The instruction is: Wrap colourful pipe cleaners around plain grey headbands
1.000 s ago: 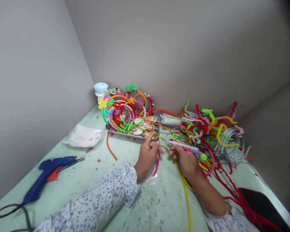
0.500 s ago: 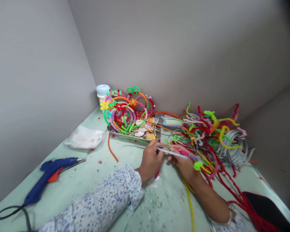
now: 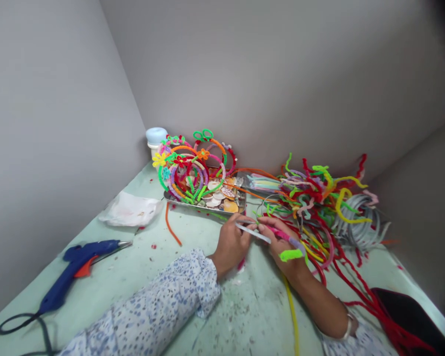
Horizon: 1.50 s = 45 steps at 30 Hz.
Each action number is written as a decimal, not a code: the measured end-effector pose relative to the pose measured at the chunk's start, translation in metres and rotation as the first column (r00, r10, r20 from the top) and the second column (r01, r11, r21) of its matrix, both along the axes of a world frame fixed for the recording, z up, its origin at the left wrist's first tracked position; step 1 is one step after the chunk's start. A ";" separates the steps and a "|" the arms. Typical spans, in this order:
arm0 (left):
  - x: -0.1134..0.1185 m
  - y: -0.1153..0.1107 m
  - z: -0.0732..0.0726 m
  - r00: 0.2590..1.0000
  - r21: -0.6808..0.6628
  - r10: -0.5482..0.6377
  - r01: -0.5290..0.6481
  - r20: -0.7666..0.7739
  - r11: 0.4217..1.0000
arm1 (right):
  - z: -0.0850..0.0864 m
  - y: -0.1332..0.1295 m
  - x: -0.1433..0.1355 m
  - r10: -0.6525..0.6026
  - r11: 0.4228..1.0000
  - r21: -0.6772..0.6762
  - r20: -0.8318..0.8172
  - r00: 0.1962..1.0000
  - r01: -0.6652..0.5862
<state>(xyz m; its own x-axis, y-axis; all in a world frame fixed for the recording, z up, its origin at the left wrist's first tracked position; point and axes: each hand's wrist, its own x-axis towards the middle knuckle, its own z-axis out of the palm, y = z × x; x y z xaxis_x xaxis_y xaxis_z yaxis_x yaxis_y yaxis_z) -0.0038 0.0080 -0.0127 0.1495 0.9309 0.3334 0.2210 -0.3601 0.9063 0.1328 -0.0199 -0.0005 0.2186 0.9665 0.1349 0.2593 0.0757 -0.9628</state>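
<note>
Both hands meet over the middle of the table around a headband [image 3: 255,233]. Its bare end is a pale strip; its far part is wrapped in pink and purple fuzzy pipe cleaner, with a bright green end [image 3: 291,254] by my right wrist. My left hand [image 3: 233,242] is closed, pinching the pale strip between thumb and fingers. My right hand [image 3: 284,247] is closed too, gripping the wrapped part near a bit of green pipe cleaner at the fingertips. The fingers partly hide where the wrapping ends.
Behind, a metal tray [image 3: 211,209] bears finished headbands [image 3: 185,170] and shell-like discs [image 3: 217,198]. Pipe cleaners [image 3: 319,193] and grey bands [image 3: 359,222] heap at right. A blue glue gun [image 3: 65,277], plastic bag [image 3: 131,210], lidded jar [image 3: 156,138] and dark phone-like object [image 3: 411,311] lie around.
The headband has turned in my hands: its pale end has shifted left, and the green end has swung left and looks longer. Both hands stay close together.
</note>
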 end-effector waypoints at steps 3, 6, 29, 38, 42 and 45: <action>0.000 0.000 0.000 1.000 0.006 0.002 -0.002 -0.002 1.000 | 0.000 0.000 0.000 0.023 0.999 0.025 0.043 0.999 -0.024; 0.000 0.000 0.000 1.000 0.019 0.000 0.000 0.002 1.000 | -0.001 -0.001 0.001 0.036 0.996 0.080 0.119 0.992 -0.045; 0.001 0.000 0.002 0.995 0.002 0.045 -0.045 -0.087 0.999 | -0.003 -0.003 0.004 -0.002 0.958 0.260 0.426 0.905 -0.120; 0.003 0.001 -0.003 0.997 -0.036 0.035 -0.038 -0.076 0.999 | -0.002 -0.003 0.005 -0.010 0.939 0.302 0.506 0.862 -0.166; 0.003 0.002 -0.003 0.995 -0.030 0.035 -0.038 -0.098 0.999 | -0.001 -0.003 0.003 -0.044 0.923 0.347 0.529 0.848 -0.169; 0.004 0.001 -0.002 0.996 -0.049 0.035 -0.039 -0.086 0.998 | 0.000 -0.003 0.003 -0.043 0.926 0.342 0.522 0.852 -0.163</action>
